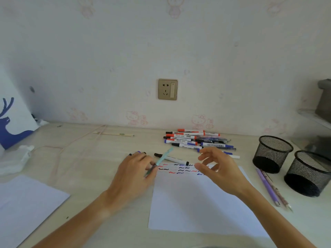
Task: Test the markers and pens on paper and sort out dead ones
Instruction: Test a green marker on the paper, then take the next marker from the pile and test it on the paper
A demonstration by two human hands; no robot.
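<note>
1. The left hand (136, 169) is gripping a teal gel pen (160, 161) at the top left corner of the test paper (200, 199).
2. The pen's long axis is running from lower left to upper right, its upper end crossing a black-capped white marker (172, 158).
3. The right hand (217, 169) is hovering just beside, fingers loosely spread, holding nothing.
4. The left hand is the nearer; the right is likely reaching across.

Paper (200, 203): white sheet, flat on worktop, rows of red, black, blue squiggles along far edge.
Teal pen (162, 159): slanted, tip toward near-left.
Black-capped marker (172, 158): white barrel, lying at paper's far edge.
Marker pile (195, 140): red, blue, black caps, heaped beyond paper.
</note>
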